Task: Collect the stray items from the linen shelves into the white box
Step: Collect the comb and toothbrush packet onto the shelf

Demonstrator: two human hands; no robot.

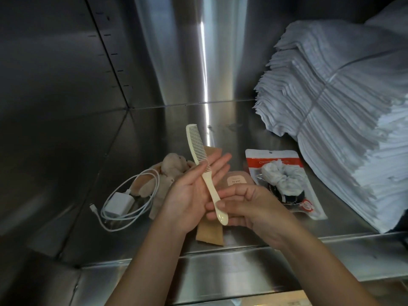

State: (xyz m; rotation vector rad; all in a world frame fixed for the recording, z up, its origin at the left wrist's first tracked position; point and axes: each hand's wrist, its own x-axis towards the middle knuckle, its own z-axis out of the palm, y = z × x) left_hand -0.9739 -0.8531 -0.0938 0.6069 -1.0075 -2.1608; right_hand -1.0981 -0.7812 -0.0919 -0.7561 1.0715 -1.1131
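While held above the shelf (242, 120), comb (199, 160): cream, light, stiff, slick; right hand (249, 206) pinches handle end, left hand (194, 188) spread flat behind shaft; grip mid-handle, not teeth; white box unseen.

Both hands cover most of the brown paper sleeve (209, 236), and the linen stack (344, 120) runs off the right edge.

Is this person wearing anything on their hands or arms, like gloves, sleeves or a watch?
No. The left hand and right hand are bare, with no gloves, and no rings that can be seen. Both forearms are uncovered up to the picture's bottom edge, with no sleeve, watch or bracelet in view. The fingernails look short and unpainted.
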